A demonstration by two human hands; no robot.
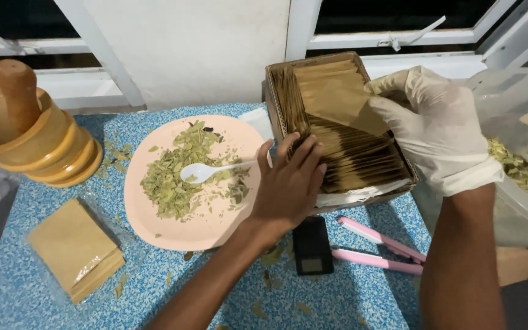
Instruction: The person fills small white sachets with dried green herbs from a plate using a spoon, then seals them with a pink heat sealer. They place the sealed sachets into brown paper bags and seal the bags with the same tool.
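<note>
The bare left hand lies palm down on the near left corner of a cardboard box packed with brown paper pouches standing on edge; its fingers are spread and flat, pressing on the tops of the front pouches without closing around any of them. The right hand, in a whitish glove, reaches into the far right side of the same box, and its fingers pinch the upper edge of one brown pouch that is lifted and tilted above the rest of the row. The box sits at the back of a blue speckled bench, against the wall below a window. Just left of the box is a round pink plate carrying a heap of dried green leaves, with a white plastic spoon lying on them, its handle pointing towards the left hand. Near the left edge of the bench stands a wooden mortar with its pestle upright inside. In front of it lies a small stack of brown pouches in a clear wrapper. Near the left wrist rests a small black pocket scale, and just right of it a pink clamp-like sealing tool. A clear plastic tub holding more dried leaves stands at the right edge, behind the right forearm. Leaf crumbs are scattered over the bench.
</note>
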